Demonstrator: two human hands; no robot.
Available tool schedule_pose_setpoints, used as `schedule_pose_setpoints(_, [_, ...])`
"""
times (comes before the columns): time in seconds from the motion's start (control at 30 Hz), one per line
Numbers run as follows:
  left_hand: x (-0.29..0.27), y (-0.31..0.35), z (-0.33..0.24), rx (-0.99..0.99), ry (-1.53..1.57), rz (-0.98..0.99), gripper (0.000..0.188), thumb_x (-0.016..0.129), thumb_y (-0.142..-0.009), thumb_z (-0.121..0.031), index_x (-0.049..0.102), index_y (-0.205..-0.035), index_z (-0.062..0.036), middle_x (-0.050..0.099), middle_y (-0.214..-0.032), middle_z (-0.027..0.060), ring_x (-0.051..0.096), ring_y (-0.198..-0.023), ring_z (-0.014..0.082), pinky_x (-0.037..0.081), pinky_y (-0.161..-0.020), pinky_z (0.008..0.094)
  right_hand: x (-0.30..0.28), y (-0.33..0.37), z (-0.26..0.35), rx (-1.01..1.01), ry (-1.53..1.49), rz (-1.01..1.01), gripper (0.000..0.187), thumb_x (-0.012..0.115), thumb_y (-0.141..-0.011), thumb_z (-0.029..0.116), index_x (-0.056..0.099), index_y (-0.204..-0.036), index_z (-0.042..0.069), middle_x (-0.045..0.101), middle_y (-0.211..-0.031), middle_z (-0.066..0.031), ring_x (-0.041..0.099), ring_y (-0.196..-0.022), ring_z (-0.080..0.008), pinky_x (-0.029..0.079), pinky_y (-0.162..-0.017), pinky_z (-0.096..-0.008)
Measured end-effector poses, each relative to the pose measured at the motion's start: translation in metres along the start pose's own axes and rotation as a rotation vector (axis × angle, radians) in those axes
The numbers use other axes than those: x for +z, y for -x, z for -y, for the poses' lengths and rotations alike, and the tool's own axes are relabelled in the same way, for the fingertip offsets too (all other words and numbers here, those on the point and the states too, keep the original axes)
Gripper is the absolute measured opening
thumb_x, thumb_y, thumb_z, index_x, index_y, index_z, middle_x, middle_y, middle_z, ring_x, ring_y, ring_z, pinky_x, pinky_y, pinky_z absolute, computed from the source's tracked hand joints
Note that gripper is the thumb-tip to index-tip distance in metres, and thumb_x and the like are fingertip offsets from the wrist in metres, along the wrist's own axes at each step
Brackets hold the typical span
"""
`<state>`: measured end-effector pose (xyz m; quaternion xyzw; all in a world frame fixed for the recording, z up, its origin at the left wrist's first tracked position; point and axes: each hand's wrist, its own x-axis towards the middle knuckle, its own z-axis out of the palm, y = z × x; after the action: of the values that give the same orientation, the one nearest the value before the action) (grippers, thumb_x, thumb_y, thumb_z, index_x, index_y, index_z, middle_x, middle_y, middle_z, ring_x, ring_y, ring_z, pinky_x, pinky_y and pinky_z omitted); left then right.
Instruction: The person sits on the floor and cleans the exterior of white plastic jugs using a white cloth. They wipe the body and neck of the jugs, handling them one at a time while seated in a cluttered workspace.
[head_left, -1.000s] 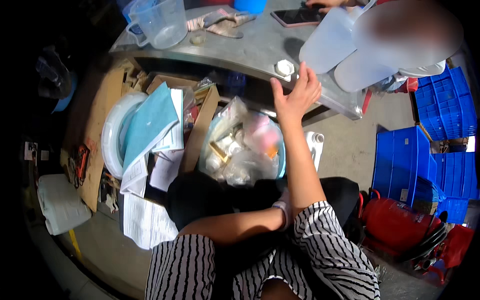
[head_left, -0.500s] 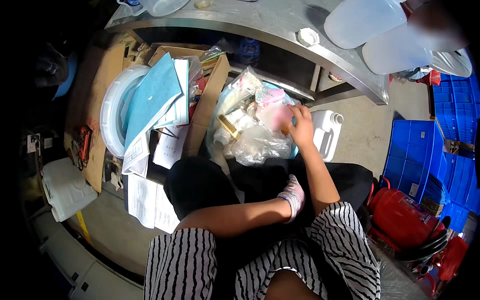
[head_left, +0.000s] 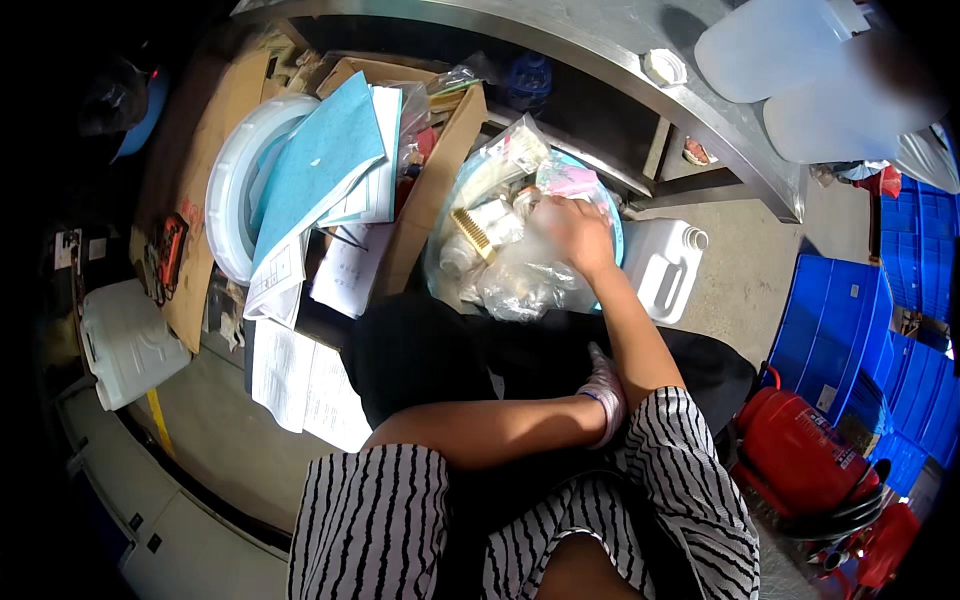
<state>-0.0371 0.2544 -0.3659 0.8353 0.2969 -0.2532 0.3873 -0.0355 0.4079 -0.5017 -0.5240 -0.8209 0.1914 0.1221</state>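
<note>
My right hand (head_left: 580, 236) is bare and reaches into a light blue round tub (head_left: 616, 235) full of crumpled clear plastic and small items. Its fingers bend down among the plastic bags (head_left: 525, 290), blurred, so their grip is unclear. A pink patterned packet (head_left: 567, 180) lies just beyond them. To the left, a brush with yellowish bristles (head_left: 472, 232) rests on the plastic. My left hand (head_left: 603, 398), in a pinkish-white striped glove, lies on my lap against my right forearm. Its fingers stretch forward and no held thing shows.
A white jug (head_left: 668, 270) stands right of the tub. Left of it are a cardboard box (head_left: 430, 190), blue folders (head_left: 325, 165) and a white bucket lid (head_left: 228, 190). A metal table (head_left: 560, 22) overhangs the far side. Blue crates (head_left: 830, 320) and a red machine (head_left: 800, 450) stand right.
My right hand has moved from the tub's right side further in over the plastic, fingers now pointing left. The gloved left hand stays on my lap. The whole view has shifted slightly.
</note>
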Motion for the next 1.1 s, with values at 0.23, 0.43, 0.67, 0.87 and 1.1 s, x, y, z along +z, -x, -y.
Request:
schedule_pose_setpoints(0.23, [0.013, -0.015, -0.002, -0.115, 0.014, 0.130, 0.071, 0.054, -0.086, -0.052, 0.035, -0.144, -0.0142, 0.033, -0.148, 0.0103, 0.030, -0.136, 0.0366, 0.023, -0.103, 0.0652, 0.016, 0.007, -0.006, 0.262, -0.146, -0.001, 0.021, 0.050, -0.093, 0.023, 0.057, -0.108, 0.011, 0.058, -0.109, -0.0166, 0.058, -0.095, -0.0381, 0.047, -0.081, -0.0448])
schedule_pose_setpoints(0.43, [0.003, -0.007, 0.012, -0.113, 0.005, 0.092, 0.066, 0.056, -0.086, -0.046, 0.041, -0.140, -0.0115, 0.041, -0.142, 0.0129, 0.037, -0.132, 0.0360, 0.025, -0.103, 0.0631, 0.030, -0.001, -0.025, 0.189, 0.006, 0.002, 0.020, 0.055, -0.085, 0.010, 0.062, -0.104, 0.009, 0.060, -0.103, -0.0154, 0.061, -0.086, -0.0366, 0.051, -0.074, -0.0436])
schedule_pose_setpoints(0.67, [0.022, -0.018, 0.006, -0.135, 0.014, 0.000, 0.051, 0.048, -0.093, -0.038, 0.045, -0.138, -0.0131, 0.043, -0.142, 0.0083, 0.037, -0.132, 0.0334, 0.026, -0.103, 0.0615, 0.020, -0.004, -0.012, 0.165, 0.124, 0.163, 0.038, 0.065, -0.074, 0.011, 0.061, -0.111, 0.010, 0.060, -0.111, -0.0179, 0.063, -0.087, -0.0362, 0.051, -0.076, -0.0444])
schedule_pose_setpoints(0.87, [0.007, -0.001, 0.015, 0.055, -0.221, -0.028, 0.040, 0.052, -0.091, -0.032, 0.058, -0.125, -0.0117, 0.054, -0.131, 0.0100, 0.051, -0.120, 0.0330, 0.036, -0.096, 0.0594, -0.008, 0.001, -0.013, 0.206, -0.154, 0.085, 0.059, 0.074, -0.073, 0.019, 0.051, -0.127, 0.015, 0.067, -0.097, -0.0122, 0.065, -0.076, -0.0303, 0.051, -0.068, -0.0399])
schedule_pose_setpoints(1.1, [-0.055, 0.057, 0.058, 0.103, 0.096, -0.347, 0.028, 0.054, -0.087, -0.030, 0.069, -0.088, -0.0060, 0.068, -0.077, 0.0120, 0.066, -0.073, 0.0322, 0.050, -0.075, 0.0445, -0.086, 0.001, 0.042, 0.135, -0.624, 0.093, 0.082, 0.069, -0.078, 0.001, 0.029, -0.147, 0.015, 0.062, -0.092, -0.0067, 0.055, -0.063, -0.0069, 0.047, -0.056, -0.0224])
